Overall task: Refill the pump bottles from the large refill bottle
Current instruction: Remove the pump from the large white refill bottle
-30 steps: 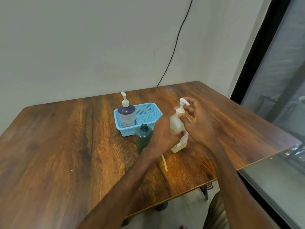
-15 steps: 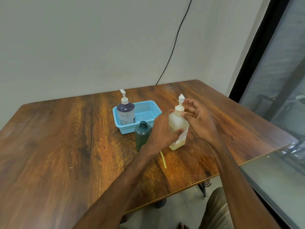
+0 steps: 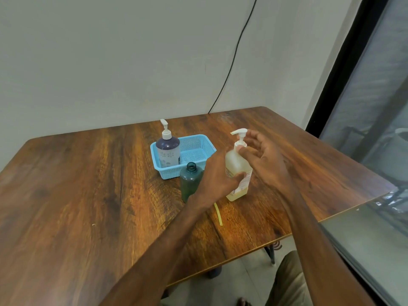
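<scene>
A pale yellow pump bottle (image 3: 235, 164) stands upright on the wooden table (image 3: 88, 195), with little liquid at its bottom. My left hand (image 3: 217, 175) grips its body from the left. My right hand (image 3: 262, 155) pinches the white pump (image 3: 240, 134) at its collar, thumb in front and fingers behind. A dark green bottle (image 3: 190, 181) with no cap and an open neck stands just left of my left hand. A dark purple pump bottle (image 3: 167, 151) stands in the left end of a light blue basket (image 3: 198, 160).
A thin yellow strip (image 3: 218, 214) lies on the table near the front of the yellow bottle. A black cable (image 3: 234, 58) hangs down the wall behind. The table's right edge runs beside a dark-framed window (image 3: 344, 69).
The yellow bottle went from tilted to upright. The pump head has turned under my right hand, and its nozzle now points left.
</scene>
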A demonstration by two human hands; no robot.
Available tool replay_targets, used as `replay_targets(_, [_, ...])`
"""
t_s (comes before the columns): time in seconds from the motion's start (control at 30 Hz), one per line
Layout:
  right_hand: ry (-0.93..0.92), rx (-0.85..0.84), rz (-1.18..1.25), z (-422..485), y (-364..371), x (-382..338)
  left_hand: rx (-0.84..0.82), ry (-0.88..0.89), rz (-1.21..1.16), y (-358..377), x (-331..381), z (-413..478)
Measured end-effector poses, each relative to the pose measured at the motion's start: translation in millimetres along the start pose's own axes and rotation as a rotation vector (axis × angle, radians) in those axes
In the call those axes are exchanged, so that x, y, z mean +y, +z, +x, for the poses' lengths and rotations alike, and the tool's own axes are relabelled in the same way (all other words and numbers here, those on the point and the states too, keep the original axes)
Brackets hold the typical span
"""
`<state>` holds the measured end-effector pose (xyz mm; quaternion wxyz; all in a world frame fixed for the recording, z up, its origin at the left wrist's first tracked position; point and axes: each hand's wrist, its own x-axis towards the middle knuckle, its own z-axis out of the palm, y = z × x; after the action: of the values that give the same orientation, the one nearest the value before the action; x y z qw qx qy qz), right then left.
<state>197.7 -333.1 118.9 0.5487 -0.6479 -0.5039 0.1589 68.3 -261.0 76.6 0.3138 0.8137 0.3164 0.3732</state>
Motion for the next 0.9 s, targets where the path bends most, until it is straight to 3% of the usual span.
replay_targets(0.13, [-0.045,0.172,-0.048,-2.4,7.7,0.3,-0.003,-0.002,-0.016,-0.3,0.2,-0.3])
replay_targets(0.37, [-0.041,0.009,-0.021,0.5,0.9,2.6,-0.009,-0.003,-0.019,0.7,-0.7,-0.5])
replay_targets(0.57, [-0.047,0.184,-0.051,1.2,9.4,4.3,-0.015,-0.016,-0.023,0.2,0.7,-0.6])
replay_targets(0.73, [-0.046,0.099,-0.06,-1.1,8.1,4.5,-0.026,-0.021,-0.026,0.8,0.3,-1.3])
replay_targets(0.9, [-0.077,0.187,-0.069,-0.9,7.7,2.8,-0.031,-0.038,-0.027,0.8,1.0,-1.7])
